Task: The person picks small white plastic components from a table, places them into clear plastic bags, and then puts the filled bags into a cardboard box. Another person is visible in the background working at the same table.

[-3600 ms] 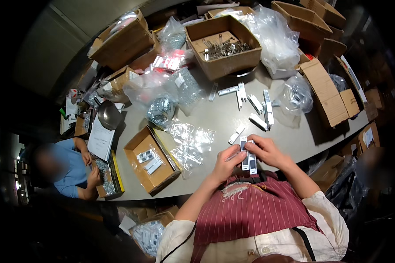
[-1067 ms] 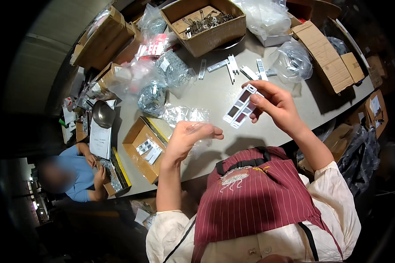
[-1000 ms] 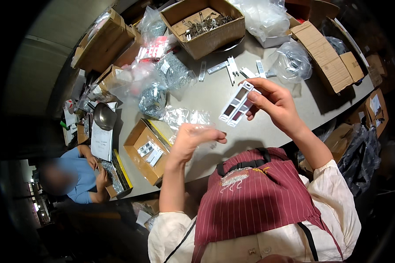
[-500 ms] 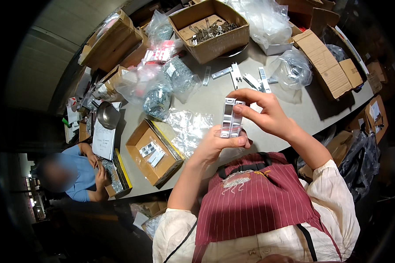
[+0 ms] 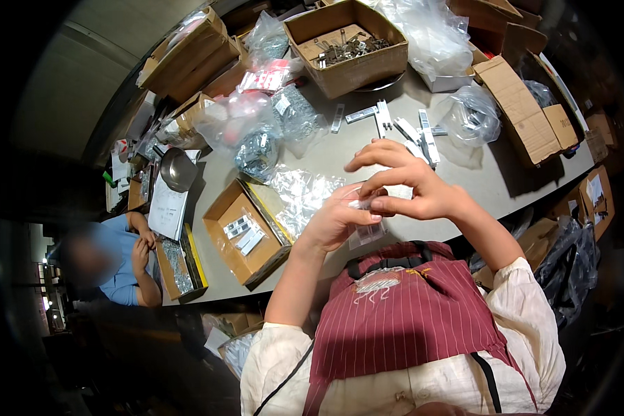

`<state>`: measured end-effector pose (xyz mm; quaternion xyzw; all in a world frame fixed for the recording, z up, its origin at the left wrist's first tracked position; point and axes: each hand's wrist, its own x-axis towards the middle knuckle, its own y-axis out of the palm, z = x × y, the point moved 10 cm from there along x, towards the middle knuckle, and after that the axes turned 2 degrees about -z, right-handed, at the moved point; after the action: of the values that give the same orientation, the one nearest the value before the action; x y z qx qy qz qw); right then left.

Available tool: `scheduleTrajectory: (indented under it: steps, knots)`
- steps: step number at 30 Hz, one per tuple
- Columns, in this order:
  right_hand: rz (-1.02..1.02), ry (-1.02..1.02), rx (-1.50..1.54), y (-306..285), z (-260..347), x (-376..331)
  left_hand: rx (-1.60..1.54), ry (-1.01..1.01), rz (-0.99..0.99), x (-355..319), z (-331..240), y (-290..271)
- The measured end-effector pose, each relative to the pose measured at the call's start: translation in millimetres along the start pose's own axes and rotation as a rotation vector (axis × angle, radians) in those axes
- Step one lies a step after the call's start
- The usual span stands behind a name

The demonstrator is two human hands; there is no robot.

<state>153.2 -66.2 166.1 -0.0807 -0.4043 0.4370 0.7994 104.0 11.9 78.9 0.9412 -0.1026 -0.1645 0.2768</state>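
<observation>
In front of my apron, my left hand (image 5: 336, 220) is closed around a clear plastic bag (image 5: 367, 236), whose lower end hangs out below the fingers. My right hand (image 5: 419, 184) curls over it from the right, thumb and index finger pinched at the bag near the left thumb, other fingers raised. The white-and-grey slotted parts in the bag are mostly covered by my hands. Left of them an open carton (image 5: 223, 239) holds a few similar bagged parts (image 5: 248, 238). Beyond my hands lie several loose grey-white strips (image 5: 428, 137).
A cardboard box of metal pieces (image 5: 347, 66) stands at the back. Bags of small hardware (image 5: 260, 149) and flat clear bags (image 5: 305, 197) lie left of centre. An open carton (image 5: 520, 111) stands at right. A co-worker in blue (image 5: 121, 253) sits at left beside a hardware tray (image 5: 177, 267).
The white parts, upright and plainly visible between my hands before, have tipped down out of sight. My right hand has come closer to the left, and the bag's end now hangs below.
</observation>
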Motion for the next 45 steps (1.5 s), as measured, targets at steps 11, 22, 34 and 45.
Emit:
scheduleTrajectory:
  steps: [11,22,34,45]
  knots:
    - [-0.186,0.273,-0.025,7.4,-10.2,-7.8,0.426,0.515,-0.598,-59.1,-26.2,-45.0]
    - [-0.103,0.192,-0.022,85.9,1.7,10.0,0.982,0.861,-0.946,-134.5,-38.8,-49.5]
    - [-0.014,-0.133,-0.019,159.6,25.9,46.1,1.238,0.873,-1.001,-202.6,-57.4,-73.2]
    - [0.127,0.447,-0.404,182.8,-171.6,7.5,1.107,0.523,-1.533,-285.4,-51.4,-222.9]
